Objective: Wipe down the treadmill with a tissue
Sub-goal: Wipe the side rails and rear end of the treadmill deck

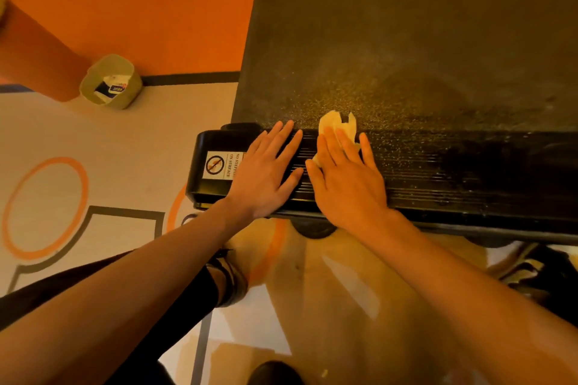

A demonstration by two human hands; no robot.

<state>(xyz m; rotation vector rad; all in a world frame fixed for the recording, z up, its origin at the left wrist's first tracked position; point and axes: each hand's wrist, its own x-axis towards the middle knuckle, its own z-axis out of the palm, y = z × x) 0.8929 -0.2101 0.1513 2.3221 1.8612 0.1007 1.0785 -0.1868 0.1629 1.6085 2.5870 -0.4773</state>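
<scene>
The black treadmill (438, 40) fills the upper right, its dusty belt running away from me and a ribbed rear rail (453, 172) crossing in front. My right hand (347, 178) lies flat on the rail with straight fingers, pressing a crumpled white tissue (339, 125) that sticks out past the fingertips onto the belt edge. My left hand (266, 172) rests flat beside it on the rail, fingers straight, holding nothing. A warning sticker (220, 165) sits on the rail's left end cap.
A small pale bin (109, 83) with wrappers inside stands on the floor at the left, against the orange wall (140, 9). The floor (93, 141) has orange circles and dark lines. My legs and shoes show below the rail.
</scene>
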